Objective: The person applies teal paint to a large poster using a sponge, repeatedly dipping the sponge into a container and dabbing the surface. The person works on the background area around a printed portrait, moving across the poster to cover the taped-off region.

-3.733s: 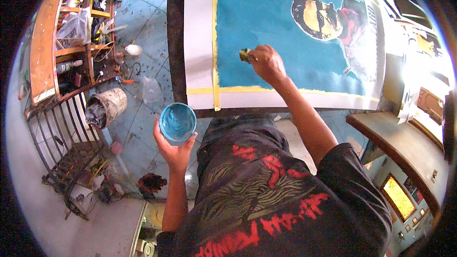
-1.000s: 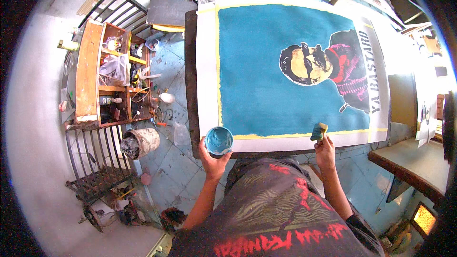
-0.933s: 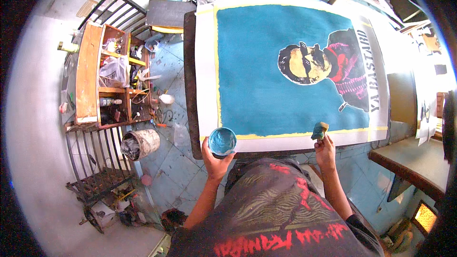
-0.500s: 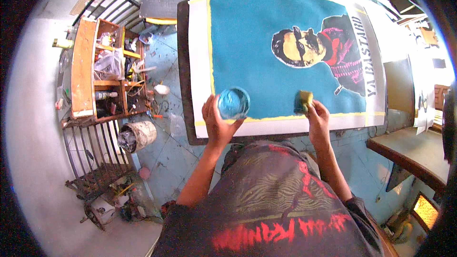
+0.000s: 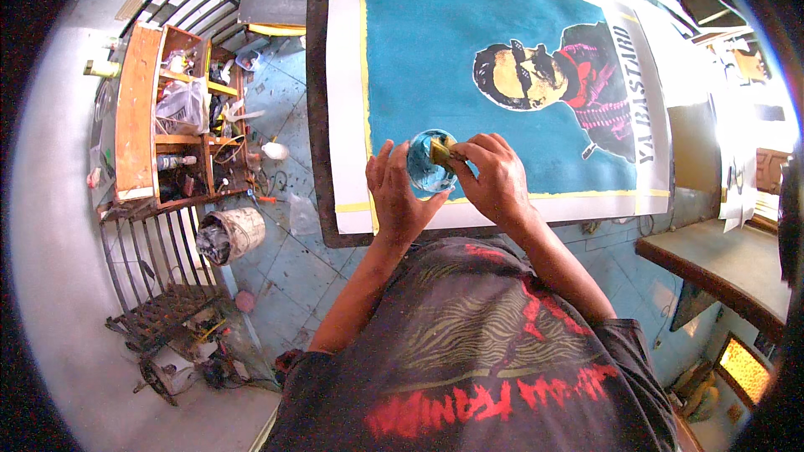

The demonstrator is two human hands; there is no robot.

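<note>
My left hand (image 5: 400, 192) is wrapped round a clear cup of blue paint (image 5: 425, 174), held over the lower left part of the poster. My right hand (image 5: 496, 177) pinches a small yellowish sponge (image 5: 440, 151), its end inside the cup's mouth. How deep the sponge sits in the paint I cannot tell. Beneath both hands lies the large poster (image 5: 419, 50), with a teal painted ground, yellow taped edges and a white margin. A portrait (image 5: 536, 75) of a person in dark glasses and a red scarf lies sideways at its right, beside a strip of black lettering.
The poster rests on a dark board (image 5: 318, 117). To the left stand a wooden shelf unit (image 5: 138, 117) full of clutter and a paint-stained bucket (image 5: 239, 234) on the blue tiled floor. A brown-edged table (image 5: 720, 259) is at the right. A dark slatted bench (image 5: 180, 8) stands behind the shelf.
My right hand has moved left from over the poster, bringing the sponge into the cup. My left hand and the cup have shifted slightly right and up.
</note>
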